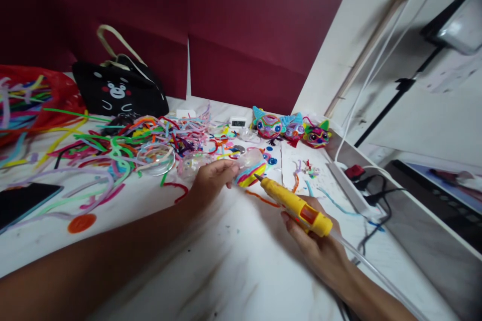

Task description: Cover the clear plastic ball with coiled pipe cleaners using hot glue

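Glue gun: one, yellow, clasped in the closed right hand, nozzle at one striped coil. The left hand pinches one clear shell covering that coil. Beyond the gun stand three figures. Left of it lies one heap of pipe cleaners. In front of the gun the white table is bare. One power strip lines the edge right of the gun.

Clear near, cluttered beyond
Bare tabletop lies open between your left hand and right hand; pipe cleaners crowd the left, power strip and seemingly tangled cables the right.
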Available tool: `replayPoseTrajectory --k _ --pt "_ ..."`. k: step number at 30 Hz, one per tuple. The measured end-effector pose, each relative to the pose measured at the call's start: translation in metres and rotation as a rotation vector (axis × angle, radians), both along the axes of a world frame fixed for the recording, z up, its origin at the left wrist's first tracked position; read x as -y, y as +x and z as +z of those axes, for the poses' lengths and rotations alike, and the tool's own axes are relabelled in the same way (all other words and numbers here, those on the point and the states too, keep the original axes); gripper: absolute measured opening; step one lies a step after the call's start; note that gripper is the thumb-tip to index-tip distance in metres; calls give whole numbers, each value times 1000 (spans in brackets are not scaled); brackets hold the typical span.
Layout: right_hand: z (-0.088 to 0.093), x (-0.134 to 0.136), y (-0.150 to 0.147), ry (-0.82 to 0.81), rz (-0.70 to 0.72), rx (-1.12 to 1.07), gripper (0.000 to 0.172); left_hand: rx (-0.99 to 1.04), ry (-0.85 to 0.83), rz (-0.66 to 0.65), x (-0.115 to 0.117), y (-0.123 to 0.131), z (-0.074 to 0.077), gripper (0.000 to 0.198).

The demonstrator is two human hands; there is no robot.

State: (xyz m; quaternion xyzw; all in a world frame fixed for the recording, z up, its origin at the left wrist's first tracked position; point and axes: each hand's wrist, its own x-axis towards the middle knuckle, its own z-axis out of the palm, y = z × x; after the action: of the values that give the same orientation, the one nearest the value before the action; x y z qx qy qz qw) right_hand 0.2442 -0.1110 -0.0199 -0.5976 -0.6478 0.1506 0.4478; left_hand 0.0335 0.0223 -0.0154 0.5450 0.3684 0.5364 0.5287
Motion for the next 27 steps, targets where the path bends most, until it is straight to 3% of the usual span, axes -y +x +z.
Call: replayPoseTrajectory --k 12,27 --pt "4 2 -6 48 -61 128 16 -24 -43 6 8 4 -3 21" --pt "1 0 0 24 -10 206 17 -35 9 -4 12 5 -1 15"
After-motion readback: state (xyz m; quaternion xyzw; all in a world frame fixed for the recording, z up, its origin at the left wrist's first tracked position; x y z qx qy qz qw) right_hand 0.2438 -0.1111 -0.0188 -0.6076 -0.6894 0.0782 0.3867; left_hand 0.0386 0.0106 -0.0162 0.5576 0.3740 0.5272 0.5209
